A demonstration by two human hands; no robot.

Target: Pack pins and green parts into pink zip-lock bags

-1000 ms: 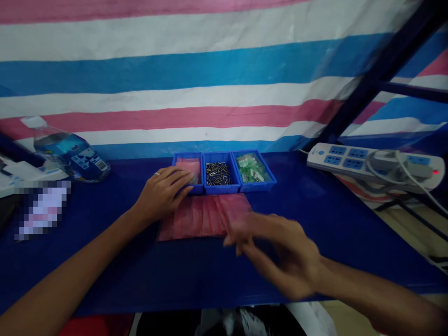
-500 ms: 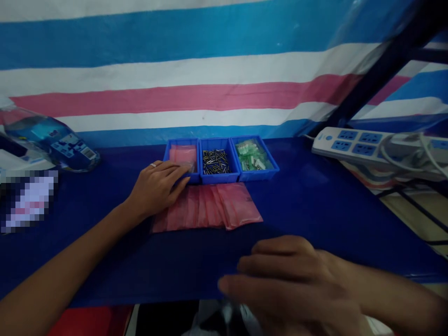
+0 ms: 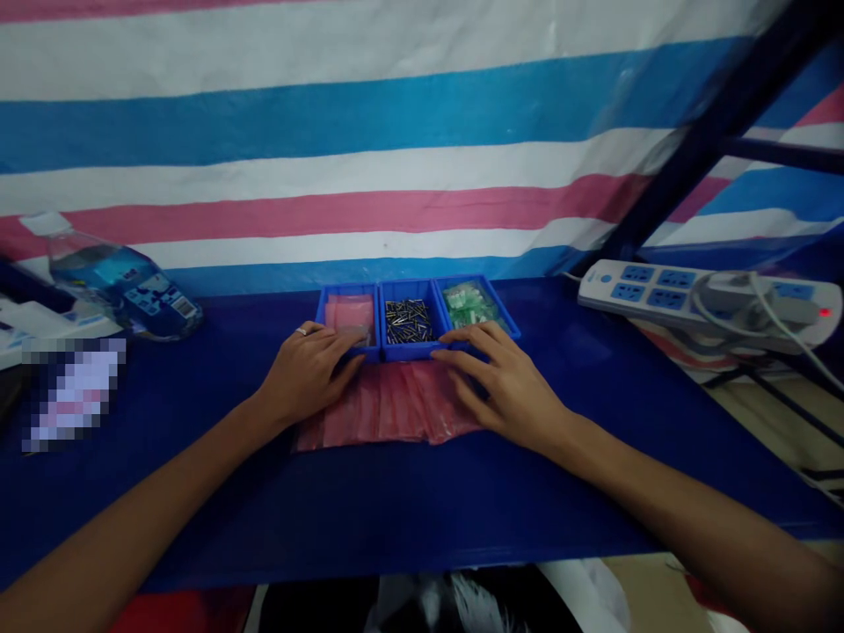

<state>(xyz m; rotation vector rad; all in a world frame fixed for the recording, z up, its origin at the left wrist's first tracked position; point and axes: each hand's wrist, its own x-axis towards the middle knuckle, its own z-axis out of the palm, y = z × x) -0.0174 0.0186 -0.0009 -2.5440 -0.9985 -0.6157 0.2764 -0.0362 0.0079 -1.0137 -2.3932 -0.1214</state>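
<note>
Three blue bins stand side by side: the left bin holds pink bags (image 3: 352, 311), the middle one dark screws (image 3: 409, 322), the right one green-and-white packets (image 3: 469, 301). In front of them several pink bags (image 3: 396, 406) lie overlapping in a row. My left hand (image 3: 309, 369) rests at the front of the left bin, fingers apart, nothing seen in it. My right hand (image 3: 505, 378) reaches to the front edge of the middle and right bins, over the right end of the bag row, with its fingers spread.
On the blue table (image 3: 369, 519), a bottle (image 3: 141, 290) lies tilted at the left, near a white power strip (image 3: 53, 330). Another power strip (image 3: 659, 294) with cables sits at the right. A striped sheet (image 3: 343, 123) hangs behind.
My right hand has moved from the near edge of the table forward to the bins. My left hand stays at the left bin. The view has tilted slightly up.
</note>
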